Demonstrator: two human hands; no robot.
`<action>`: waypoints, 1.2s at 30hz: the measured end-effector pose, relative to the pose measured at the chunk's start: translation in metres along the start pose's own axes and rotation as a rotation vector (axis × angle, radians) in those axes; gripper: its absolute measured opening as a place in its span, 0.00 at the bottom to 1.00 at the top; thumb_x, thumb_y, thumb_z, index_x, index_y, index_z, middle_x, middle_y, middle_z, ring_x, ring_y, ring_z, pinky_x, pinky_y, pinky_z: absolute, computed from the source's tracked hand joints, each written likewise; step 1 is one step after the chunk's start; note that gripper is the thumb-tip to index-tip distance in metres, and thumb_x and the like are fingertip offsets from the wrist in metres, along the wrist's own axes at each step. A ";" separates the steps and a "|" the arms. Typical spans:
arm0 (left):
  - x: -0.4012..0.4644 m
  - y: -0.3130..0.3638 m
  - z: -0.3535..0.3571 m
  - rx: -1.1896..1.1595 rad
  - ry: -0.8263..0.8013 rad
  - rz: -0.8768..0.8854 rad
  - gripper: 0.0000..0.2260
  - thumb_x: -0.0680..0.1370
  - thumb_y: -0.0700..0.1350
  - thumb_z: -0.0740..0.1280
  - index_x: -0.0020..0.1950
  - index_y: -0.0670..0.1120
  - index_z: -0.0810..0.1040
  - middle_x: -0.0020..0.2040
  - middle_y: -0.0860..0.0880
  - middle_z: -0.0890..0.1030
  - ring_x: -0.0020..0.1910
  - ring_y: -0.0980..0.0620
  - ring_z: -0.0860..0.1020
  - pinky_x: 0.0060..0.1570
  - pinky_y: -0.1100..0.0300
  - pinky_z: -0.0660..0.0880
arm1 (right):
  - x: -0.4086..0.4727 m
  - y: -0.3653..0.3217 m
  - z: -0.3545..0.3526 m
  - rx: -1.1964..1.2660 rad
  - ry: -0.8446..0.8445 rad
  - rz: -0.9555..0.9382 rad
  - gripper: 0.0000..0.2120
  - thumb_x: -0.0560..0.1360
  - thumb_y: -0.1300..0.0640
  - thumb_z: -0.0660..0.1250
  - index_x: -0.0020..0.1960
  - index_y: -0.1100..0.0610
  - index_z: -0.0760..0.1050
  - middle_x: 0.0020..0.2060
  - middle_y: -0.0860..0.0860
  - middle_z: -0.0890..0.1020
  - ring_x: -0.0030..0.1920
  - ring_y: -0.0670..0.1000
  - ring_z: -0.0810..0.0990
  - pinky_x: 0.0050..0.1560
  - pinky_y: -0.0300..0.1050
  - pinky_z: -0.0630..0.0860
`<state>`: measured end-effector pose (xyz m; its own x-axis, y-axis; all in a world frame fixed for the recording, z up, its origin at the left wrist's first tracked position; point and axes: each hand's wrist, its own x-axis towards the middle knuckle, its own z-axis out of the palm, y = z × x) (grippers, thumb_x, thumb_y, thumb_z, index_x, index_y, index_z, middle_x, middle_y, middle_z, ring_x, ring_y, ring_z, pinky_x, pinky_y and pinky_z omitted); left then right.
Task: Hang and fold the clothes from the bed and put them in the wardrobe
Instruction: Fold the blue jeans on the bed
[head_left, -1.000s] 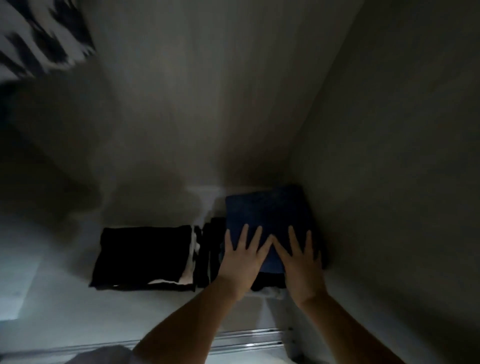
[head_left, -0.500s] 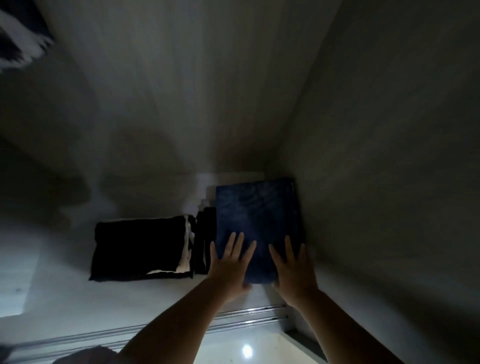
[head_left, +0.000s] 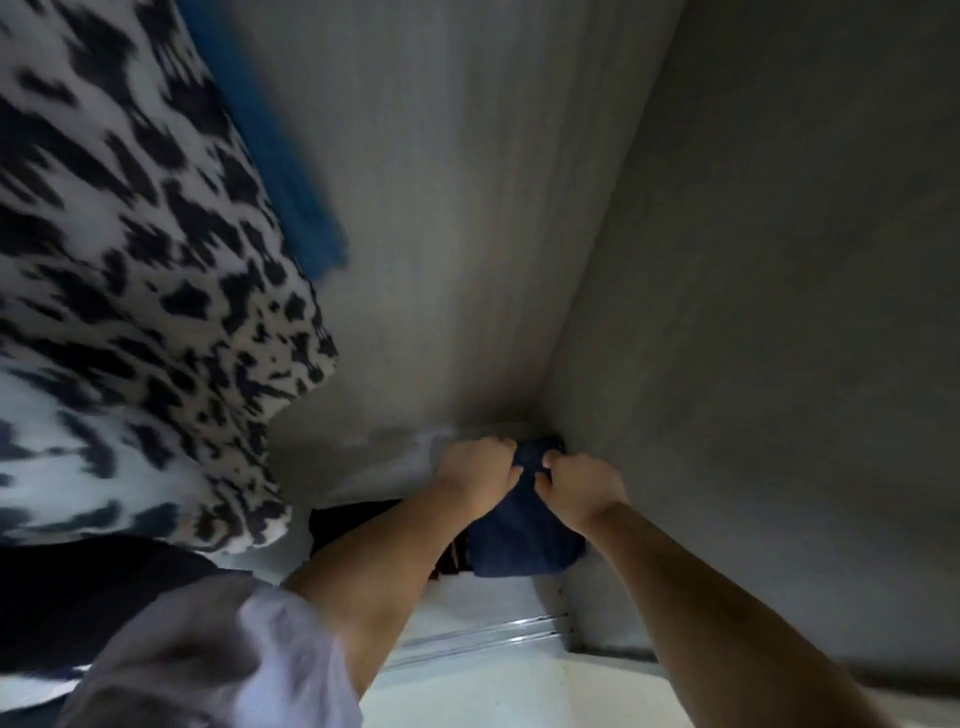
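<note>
I see both arms stretched forward and down, bare from the elbow, converging toward the far corner. My left hand (head_left: 480, 475) sits knuckles up, fingers curled under at the tips, thumb pointing inward. My right hand (head_left: 579, 486) mirrors it just beside, fingers bent, thumb turned toward the left one. Both hands grip the same bundle between them. The wrists are straight, the forearms angled inward. A pale short sleeve (head_left: 218, 654) covers the left upper arm, blurred.
</note>
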<state>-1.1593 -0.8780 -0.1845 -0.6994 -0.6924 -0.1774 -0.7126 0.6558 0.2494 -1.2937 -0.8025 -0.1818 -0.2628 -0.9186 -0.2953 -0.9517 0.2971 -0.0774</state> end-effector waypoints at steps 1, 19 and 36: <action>-0.005 0.001 -0.018 0.006 0.013 0.005 0.14 0.81 0.52 0.57 0.60 0.45 0.74 0.55 0.44 0.80 0.52 0.44 0.79 0.43 0.56 0.71 | -0.007 -0.005 -0.015 0.014 0.021 0.005 0.15 0.81 0.49 0.53 0.60 0.54 0.73 0.53 0.55 0.81 0.52 0.57 0.80 0.41 0.45 0.69; -0.120 0.084 -0.136 0.137 0.077 0.209 0.18 0.81 0.56 0.55 0.61 0.46 0.75 0.53 0.45 0.80 0.50 0.45 0.79 0.45 0.53 0.77 | -0.175 -0.024 -0.127 -0.002 0.184 0.081 0.16 0.80 0.48 0.52 0.55 0.54 0.76 0.49 0.54 0.81 0.48 0.57 0.79 0.38 0.44 0.67; -0.327 0.450 -0.001 0.210 -0.186 0.821 0.15 0.81 0.55 0.57 0.56 0.46 0.76 0.57 0.45 0.80 0.57 0.42 0.77 0.50 0.55 0.72 | -0.614 0.174 -0.017 0.054 -0.034 0.720 0.13 0.79 0.55 0.55 0.54 0.56 0.77 0.50 0.54 0.82 0.49 0.57 0.81 0.38 0.47 0.72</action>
<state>-1.2508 -0.3569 -0.0134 -0.9818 0.0729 -0.1755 0.0390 0.9812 0.1892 -1.3006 -0.1910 0.0022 -0.8156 -0.4820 -0.3200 -0.5351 0.8388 0.1005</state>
